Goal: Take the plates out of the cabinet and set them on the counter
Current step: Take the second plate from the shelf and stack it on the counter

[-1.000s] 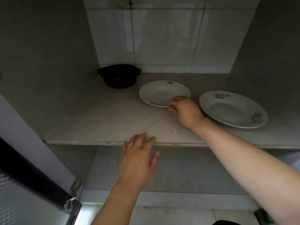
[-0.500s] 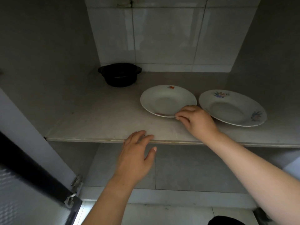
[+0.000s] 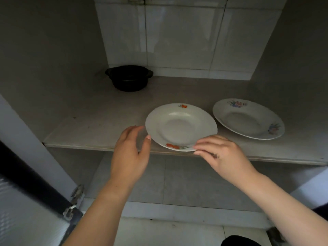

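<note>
- The red-flowered plate (image 3: 181,126) is being pinched at its near rim by the right hand (image 3: 223,157), with the fingers lying on top of the rim and the thumb curled beneath it.
- The plate is sitting at the very front of the cabinet shelf (image 3: 99,121), its near rim reaching the shelf's front lip.
- Whether the plate is being lifted clear of the shelf or is resting on it cannot be told.
- Left of that grip, the left hand (image 3: 129,153) is being held open, its fingers relaxed. Its thumb tip is just beside the plate's left rim, and contact cannot be made out.
- Right of the grip and a little farther back, a blue-flowered plate (image 3: 248,118) is lying flat on the same shelf, apart from the pinched plate.
- Far behind the grip and to its left, a black pot (image 3: 128,78) with two small handles is standing near the back corner.
- Behind everything, the cabinet is being closed off by white tiles (image 3: 177,41).
- Below and left of the grip, an open cabinet door (image 3: 26,201) is being carried on a metal hinge (image 3: 76,190).
</note>
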`<state>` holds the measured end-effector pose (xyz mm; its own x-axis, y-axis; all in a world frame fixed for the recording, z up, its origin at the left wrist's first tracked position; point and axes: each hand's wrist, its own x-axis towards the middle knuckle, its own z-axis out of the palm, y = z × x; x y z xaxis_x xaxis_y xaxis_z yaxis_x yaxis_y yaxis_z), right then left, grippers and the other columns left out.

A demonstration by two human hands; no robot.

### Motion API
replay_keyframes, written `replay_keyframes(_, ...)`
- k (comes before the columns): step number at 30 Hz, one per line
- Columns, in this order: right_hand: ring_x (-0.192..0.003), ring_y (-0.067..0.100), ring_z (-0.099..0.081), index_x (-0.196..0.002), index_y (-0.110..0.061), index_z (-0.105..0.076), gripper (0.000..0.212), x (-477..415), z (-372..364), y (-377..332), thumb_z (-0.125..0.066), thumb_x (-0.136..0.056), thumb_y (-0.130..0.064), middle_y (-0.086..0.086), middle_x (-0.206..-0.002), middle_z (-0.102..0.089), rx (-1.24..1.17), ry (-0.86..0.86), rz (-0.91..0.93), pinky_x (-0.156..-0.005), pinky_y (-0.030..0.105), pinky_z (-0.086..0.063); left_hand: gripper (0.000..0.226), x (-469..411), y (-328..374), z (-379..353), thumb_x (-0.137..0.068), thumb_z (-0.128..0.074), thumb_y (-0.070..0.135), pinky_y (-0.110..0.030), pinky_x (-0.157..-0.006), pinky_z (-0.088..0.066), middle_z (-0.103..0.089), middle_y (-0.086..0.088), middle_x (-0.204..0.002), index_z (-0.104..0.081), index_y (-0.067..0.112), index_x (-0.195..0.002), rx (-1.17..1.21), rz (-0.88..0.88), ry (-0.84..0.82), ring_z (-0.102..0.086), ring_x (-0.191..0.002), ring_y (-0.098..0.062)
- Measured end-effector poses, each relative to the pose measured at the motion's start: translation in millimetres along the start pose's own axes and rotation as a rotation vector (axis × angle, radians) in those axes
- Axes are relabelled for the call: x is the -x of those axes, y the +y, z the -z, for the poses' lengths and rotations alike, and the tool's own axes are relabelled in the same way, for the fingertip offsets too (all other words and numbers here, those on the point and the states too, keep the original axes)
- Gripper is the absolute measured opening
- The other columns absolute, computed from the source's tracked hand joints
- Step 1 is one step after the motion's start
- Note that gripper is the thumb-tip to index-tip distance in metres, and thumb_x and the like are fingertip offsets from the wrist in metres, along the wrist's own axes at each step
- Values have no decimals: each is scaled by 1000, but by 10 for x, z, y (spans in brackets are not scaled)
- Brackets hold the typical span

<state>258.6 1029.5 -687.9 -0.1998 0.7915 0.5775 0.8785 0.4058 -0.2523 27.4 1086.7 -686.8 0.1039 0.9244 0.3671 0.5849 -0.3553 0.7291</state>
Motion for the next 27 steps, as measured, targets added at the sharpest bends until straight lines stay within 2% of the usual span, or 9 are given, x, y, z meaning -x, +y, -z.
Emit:
replay_keyframes(2,-85,11,-63,-89,-13,-74,24,-12,63,20,-72,-75,-32,-1,-93,-71,-80,18,-96,-83,20,-47,38,-13,61,-47,-92,-52,28,-20,-91,-35,-50,1,-130,-51,19,-129,39,19,2,-48,-120,-15)
replay_keyframes(4,-96,5,-59,-97,-12,-72,33,-61,110,70,-72,-73,-35,-5,-102,-66,-159,85,-242,-92,14,-42,44,-39,101,-109,-91,-54,27,-23,-97,-37,-46,1,-135,-46,19,-133,113,69,-13,-46,-123,-14)
replay_keyframes(7,-101,13,-61,-107,-11,-67,37,-146,92,163,-75,-73,-27,-3,-111,-61,-207,178,-458,-94,29,-49,47,-72,92,-232,-88,-58,23,-41,-105,-41,-45,-1,-137,-46,21,-133,234,129,-33,-47,-125,-18)
replay_keyframes(9,-95,19,-63,-113,-13,-64,43,-194,61,184,-75,-73,-28,1,-114,-62,-235,152,-594,-90,36,-52,48,-79,95,-285,-85,-61,18,-44,-104,-42,-45,0,-135,-48,22,-131,284,142,-39,-50,-123,-21)
replay_keyframes(12,-91,26,-66,-120,-19,-59,53,-246,8,191,-75,-71,-33,6,-105,-66,-282,92,-736,-87,43,-52,52,-97,103,-325,-82,-60,15,-45,-104,-42,-44,-1,-136,-47,24,-131,307,141,-53,-51,-122,-22)
replay_keyframes(16,-104,22,-63,-125,-17,-56,58,-291,-39,184,-77,-71,-23,6,-115,-66,-315,87,-811,-97,41,-48,59,-146,125,-359,-79,-57,8,-42,-101,-46,-48,-4,-136,-44,28,-132,371,202,-86,-58,-103,-16)
replay_keyframes(19,-112,17,-58,-128,-14,-54,59,-305,-24,130,-76,-73,-13,5,-124,-62,-338,93,-840,-102,32,-43,64,-170,172,-362,-76,-56,-4,-43,-103,-44,-53,-7,-131,-44,27,-131,451,268,-60,-56,-113,-21)
replay_keyframes(23,-111,13,-57,-129,-9,-51,61,-286,32,29,-73,-73,-3,6,-126,-60,-415,112,-848,-98,23,-40,66,-79,267,-293,-75,-54,-12,-44,-102,-45,-56,-6,-126,-43,24,-130,505,337,-31,-57,-115,-22)
replay_keyframes(27,-99,7,-58,-129,-11,-51,60,-101,68,-80,-72,-74,1,-2,-115,-61,-519,81,-859,-90,21,-43,68,167,252,-151,-75,-59,-7,-39,-101,-46,-51,-1,-132,-42,29,-130,439,316,-37,-56,-114,-17)
